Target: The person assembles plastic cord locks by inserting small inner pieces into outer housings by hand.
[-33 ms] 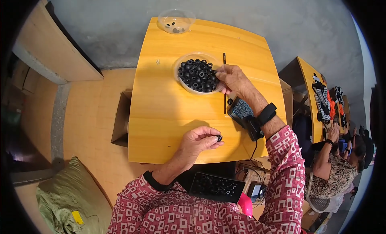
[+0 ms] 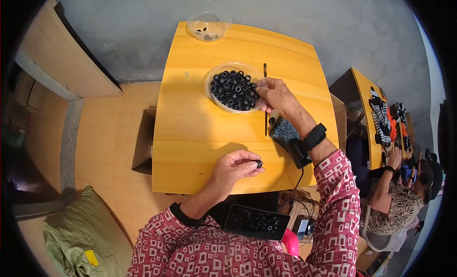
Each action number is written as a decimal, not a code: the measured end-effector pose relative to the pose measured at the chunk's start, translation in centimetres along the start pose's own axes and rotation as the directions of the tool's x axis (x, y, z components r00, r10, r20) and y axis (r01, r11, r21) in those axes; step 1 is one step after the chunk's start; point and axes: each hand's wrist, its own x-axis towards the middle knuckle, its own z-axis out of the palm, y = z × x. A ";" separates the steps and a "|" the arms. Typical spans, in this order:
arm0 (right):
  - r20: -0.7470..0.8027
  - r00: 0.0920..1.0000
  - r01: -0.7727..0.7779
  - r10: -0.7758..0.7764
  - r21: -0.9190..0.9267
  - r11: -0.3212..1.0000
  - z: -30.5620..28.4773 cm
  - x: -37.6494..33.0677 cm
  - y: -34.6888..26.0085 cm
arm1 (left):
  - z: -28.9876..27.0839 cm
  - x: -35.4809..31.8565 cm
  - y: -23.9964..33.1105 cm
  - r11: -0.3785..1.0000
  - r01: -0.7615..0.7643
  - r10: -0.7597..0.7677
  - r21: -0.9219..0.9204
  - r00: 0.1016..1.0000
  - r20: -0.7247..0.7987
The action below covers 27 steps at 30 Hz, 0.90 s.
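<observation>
Between the thumb and fingertips of my left hand [image 2: 234, 167] is a small round black ring-like piece [image 2: 258, 163], held just above the near part of the table. My right hand [image 2: 276, 95] reaches over the right rim of a clear plastic bowl [image 2: 210, 96]. Its thumb and forefinger are pinched together by the black pieces, and whether one is between them is hidden. The bowl is heaped with black ring-shaped pieces [image 2: 233, 88]. Right of it, under my right wrist, stands a black device [image 2: 285, 134] with a speckled blue-grey top and a cable.
A thin black rod [image 2: 265, 120] lies beside the bowl on the yellow wooden table [image 2: 200, 139]. Another clear bowl [image 2: 223, 29] with a few pieces stands at the far left corner. A flat dark panel [image 2: 257, 222] showing ring shapes is at my lap. Another person [image 2: 392, 201] sits right.
</observation>
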 end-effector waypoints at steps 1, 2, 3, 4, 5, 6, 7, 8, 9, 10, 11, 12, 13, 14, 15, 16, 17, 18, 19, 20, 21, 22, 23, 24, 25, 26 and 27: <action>-0.009 1.000 0.029 -0.028 0.123 0.992 0.3 -0.1 0.1 | -0.1 0.0 0.0 1.000 -0.006 0.006 0.004 1.000 0.001; -0.021 0.998 0.059 -0.055 0.243 0.968 0.5 -0.3 0.2 | -0.1 0.0 -0.1 1.000 -0.006 0.006 -0.008 1.000 0.001; -0.043 0.998 0.060 -0.048 0.356 0.933 0.4 -1.0 0.3 | -0.2 0.0 -0.1 1.000 -0.005 0.005 -0.019 1.000 0.002; -0.048 0.998 0.065 -0.051 0.355 0.932 0.6 -1.6 0.5 | -0.2 0.0 -0.2 1.000 -0.007 0.007 -0.016 1.000 0.007; -0.073 0.997 0.057 -0.031 0.386 0.921 1.0 -1.9 0.5 | -0.2 0.0 -0.2 1.000 -0.005 0.005 -0.009 1.000 0.000; -0.096 0.995 0.049 -0.010 0.417 0.908 1.3 -2.0 0.4 | -0.2 0.0 -0.2 1.000 -0.003 0.003 -0.003 1.000 -0.007; -0.090 0.996 0.043 -0.007 0.393 0.918 1.7 -2.0 -0.1 | -0.1 -0.1 0.0 1.000 -0.002 0.002 0.001 1.000 -0.002; -0.095 0.995 0.046 -0.009 0.395 0.918 1.8 -2.1 0.0 | 0.0 -0.2 0.2 1.000 0.011 -0.010 0.021 1.000 -0.020; -0.073 0.997 0.020 0.008 0.386 0.922 1.8 -2.1 0.2 | 0.2 -0.3 0.4 0.999 0.023 -0.021 0.040 0.999 -0.039; -0.049 0.999 0.001 0.019 0.371 0.928 1.8 -2.0 0.2 | 0.2 -0.1 0.3 0.999 0.013 -0.012 0.043 0.999 -0.035; -0.070 0.997 0.012 0.016 0.390 0.921 1.5 -2.3 0.1 | 0.1 -0.1 -0.1 1.000 0.000 0.001 0.025 1.000 -0.021; -0.072 0.997 0.021 0.008 0.387 0.922 1.5 -2.3 0.4 | 0.0 0.0 -0.3 1.000 -0.013 0.013 0.007 1.000 -0.007; -0.124 0.992 0.080 -0.029 0.431 0.899 1.7 -2.5 0.9 | 0.1 0.0 -0.2 1.000 -0.013 0.013 0.007 1.000 -0.005; -0.178 0.982 0.139 -0.061 0.471 0.871 1.8 -2.7 1.2 | 0.2 -0.1 0.0 1.000 0.000 0.000 0.018 1.000 -0.013; -0.218 0.972 0.180 -0.082 0.481 0.858 2.4 -2.7 1.4 | 0.3 -0.1 0.0 0.999 0.014 -0.013 0.030 1.000 -0.021; -0.221 0.972 0.182 -0.082 0.481 0.858 2.8 -2.6 1.0 | 0.2 -0.1 0.1 0.999 0.015 -0.014 0.031 1.000 -0.019; -0.223 0.972 0.169 -0.077 0.431 0.886 3.2 -2.5 0.8 | 0.1 0.0 0.0 0.999 -0.001 0.001 0.038 1.000 -0.016; -0.226 0.972 0.156 -0.072 0.380 0.912 3.3 -2.5 0.6 | 0.1 0.1 -0.1 0.999 -0.016 0.016 0.045 1.000 -0.013; -0.201 0.973 0.179 -0.115 0.342 0.922 3.0 -2.4 0.4 | 0.1 0.1 -0.1 0.999 -0.014 0.015 0.043 1.000 -0.019; -0.195 0.974 0.175 -0.112 0.345 0.922 2.8 -2.3 0.3 | 0.1 0.2 -0.2 0.999 -0.018 0.019 0.032 1.000 -0.019; -0.197 0.972 0.184 -0.126 0.317 0.930 2.6 -2.2 0.3 | 0.1 0.3 -0.2 1.000 -0.022 0.022 0.020 1.000 -0.018; -0.203 0.969 0.193 -0.137 0.288 0.938 2.4 -2.2 0.3 | 0.2 0.2 0.0 1.000 -0.017 0.017 0.018 1.000 -0.021; -0.214 0.966 0.205 -0.148 0.279 0.938 2.0 -2.0 0.4 | 0.4 0.2 0.3 0.999 0.010 -0.009 0.034 1.000 -0.027; -0.213 0.967 0.200 -0.142 0.281 0.939 2.0 -2.5 0.6 | 0.6 0.0 0.5 0.998 0.036 -0.035 0.051 0.999 -0.033; -0.250 0.950 0.258 -0.189 0.278 0.925 2.0 -2.7 0.3 | 0.4 0.1 0.3 0.998 0.032 -0.030 0.051 0.999 -0.037; -0.286 0.929 0.314 -0.235 0.274 0.909 2.0 -2.9 0.0 | 0.1 0.1 0.0 0.999 0.017 -0.015 0.045 0.999 -0.032; -0.300 0.929 0.302 -0.218 0.270 0.914 2.2 -3.0 -0.2 | -0.1 0.3 -0.1 0.999 0.001 0.000 0.038 1.000 -0.027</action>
